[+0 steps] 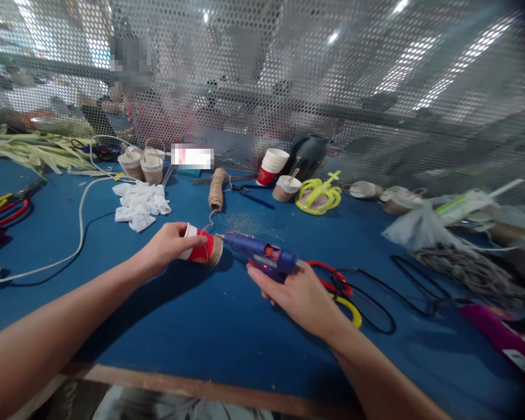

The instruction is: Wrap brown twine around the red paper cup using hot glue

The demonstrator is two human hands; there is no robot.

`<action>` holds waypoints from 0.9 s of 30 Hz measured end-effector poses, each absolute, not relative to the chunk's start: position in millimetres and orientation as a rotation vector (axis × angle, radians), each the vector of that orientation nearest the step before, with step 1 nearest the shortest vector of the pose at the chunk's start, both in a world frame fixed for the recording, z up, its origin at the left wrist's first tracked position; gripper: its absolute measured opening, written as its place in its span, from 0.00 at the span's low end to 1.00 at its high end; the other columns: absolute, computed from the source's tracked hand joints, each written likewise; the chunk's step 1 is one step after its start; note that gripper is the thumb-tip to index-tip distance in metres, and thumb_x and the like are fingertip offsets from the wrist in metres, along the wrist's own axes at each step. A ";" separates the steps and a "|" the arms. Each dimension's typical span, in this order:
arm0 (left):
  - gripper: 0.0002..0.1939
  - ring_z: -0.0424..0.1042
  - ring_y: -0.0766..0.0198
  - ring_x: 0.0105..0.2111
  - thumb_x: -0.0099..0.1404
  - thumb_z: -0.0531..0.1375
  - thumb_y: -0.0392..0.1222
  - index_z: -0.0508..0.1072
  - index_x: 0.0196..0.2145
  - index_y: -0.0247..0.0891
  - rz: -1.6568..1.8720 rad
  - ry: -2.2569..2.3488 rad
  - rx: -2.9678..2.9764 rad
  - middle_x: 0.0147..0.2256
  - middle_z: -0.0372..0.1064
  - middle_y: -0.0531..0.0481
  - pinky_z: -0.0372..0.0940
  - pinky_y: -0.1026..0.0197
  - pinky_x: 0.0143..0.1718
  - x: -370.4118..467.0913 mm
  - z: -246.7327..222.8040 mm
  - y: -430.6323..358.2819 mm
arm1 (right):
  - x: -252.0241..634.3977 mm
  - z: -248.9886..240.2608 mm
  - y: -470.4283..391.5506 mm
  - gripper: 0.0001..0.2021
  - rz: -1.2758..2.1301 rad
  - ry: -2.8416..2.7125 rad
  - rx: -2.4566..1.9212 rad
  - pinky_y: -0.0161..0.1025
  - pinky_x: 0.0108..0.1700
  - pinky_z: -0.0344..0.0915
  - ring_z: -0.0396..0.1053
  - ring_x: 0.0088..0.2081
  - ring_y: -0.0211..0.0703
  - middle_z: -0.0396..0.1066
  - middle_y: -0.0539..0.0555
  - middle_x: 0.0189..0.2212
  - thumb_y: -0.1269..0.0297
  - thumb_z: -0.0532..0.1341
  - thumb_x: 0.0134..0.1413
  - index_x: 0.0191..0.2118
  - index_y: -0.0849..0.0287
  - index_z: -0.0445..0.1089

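Note:
My left hand (pixel 168 245) is wrapped round a red and white paper cup (pixel 196 248) tipped on its side above the table. Twine is wound about the cup's bottom end, which faces right. A blue hot glue gun (pixel 262 254) with a small red light sits in the grip of my right hand (pixel 289 289). Its nozzle is close to the twine-wrapped end; whether it touches I cannot tell. From the cup a strand of twine runs back to a twine roll (pixel 217 189) lying behind it.
On the blue table (pixel 179 332) lie a crumpled white cloth (pixel 140 204), twine-wrapped cups (pixel 152 168), stacked paper cups (pixel 272 166) and a yellow crown-like piece (pixel 318 195). Red-and-yellow-handled tools (pixel 350 309) and a black cord are at right. A white cable (pixel 81 227) crosses the left. Perforated mesh (pixel 245 70) stands behind.

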State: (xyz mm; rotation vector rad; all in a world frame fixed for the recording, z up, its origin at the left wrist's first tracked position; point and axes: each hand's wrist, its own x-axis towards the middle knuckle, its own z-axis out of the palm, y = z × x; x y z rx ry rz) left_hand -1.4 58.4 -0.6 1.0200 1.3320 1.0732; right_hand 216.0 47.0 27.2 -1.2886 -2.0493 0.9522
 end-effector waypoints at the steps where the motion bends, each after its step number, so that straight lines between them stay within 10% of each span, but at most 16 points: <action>1: 0.14 0.66 0.67 0.20 0.42 0.66 0.44 0.71 0.25 0.33 1.081 1.317 1.005 0.19 0.68 0.54 0.58 0.66 0.23 -1.6 -0.6 58.5 | 216.3 27.8 46.7 0.08 0.951 -2.052 -1.273 0.31 0.18 0.60 0.61 0.16 0.34 0.63 0.46 0.14 0.62 0.57 0.49 0.26 0.62 0.66; 10: 0.14 0.69 0.68 0.19 0.43 0.67 0.43 0.72 0.25 0.31 1.206 1.219 0.817 0.21 0.72 0.49 0.62 0.66 0.22 0.5 6.9 58.7 | 219.2 27.5 45.9 0.08 0.472 -2.246 -1.066 0.41 0.39 0.67 0.70 0.30 0.43 0.73 0.52 0.26 0.63 0.56 0.52 0.27 0.59 0.67; 27: 0.12 0.70 0.68 0.19 0.44 0.67 0.40 0.72 0.25 0.30 1.268 1.183 0.798 0.21 0.72 0.49 0.63 0.68 0.21 -1.0 6.9 58.9 | 219.4 22.1 43.0 0.06 0.524 -2.240 -1.072 0.34 0.29 0.62 0.61 0.24 0.35 0.64 0.48 0.22 0.65 0.58 0.52 0.26 0.58 0.61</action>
